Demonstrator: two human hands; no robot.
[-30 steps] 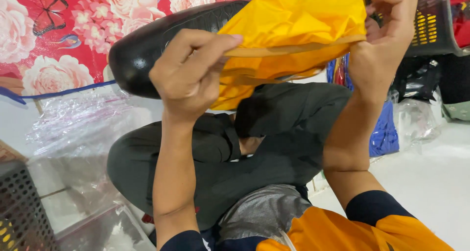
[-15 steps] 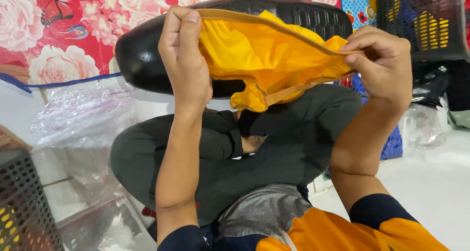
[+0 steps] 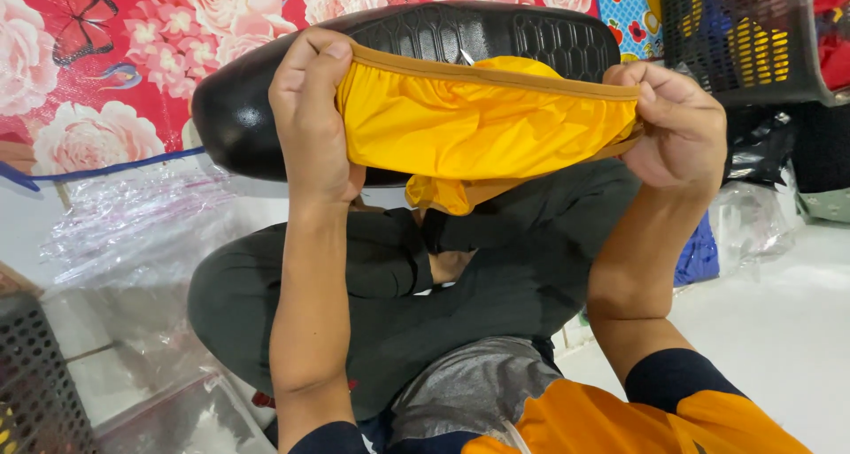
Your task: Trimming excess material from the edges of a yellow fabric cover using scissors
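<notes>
Both hands are closed on one yellow fabric cover (image 3: 478,126), which is stretched between them. The left hand (image 3: 314,109) is clamped on the brown elastic edge (image 3: 496,73) at the 9 o'clock end, fingers curled over the band and thumb behind it. The right hand (image 3: 677,122) is pinched on the same edge at the 3 o'clock end, fingers folded tightly. Neither hand shows any open gap.

The cover is held up in front of a black shoe (image 3: 425,56), which lies sole-outward, with the toe toward 9 o'clock. The sole's moulded pattern is visible above the band at 12 o'clock. Loose yellow cloth hangs bunched below the shoe toward 6 o'clock. Whether the cover already encloses the heel cannot be told.

Below, at 6 o'clock, crossed legs in dark trousers (image 3: 398,303) are seen. Clear plastic sheeting (image 3: 133,242) lies at 8 o'clock, a red floral cloth (image 3: 115,73) at 10 o'clock, and a dark plastic basket (image 3: 744,38) at 1 o'clock.

The step in hand is judged to be the fitting of the cover over the shoe, with the opening spread wide. The next move is judged to call for even tension at both ends, so that the band is drawn past the sole's rim without slipping from either grip.
</notes>
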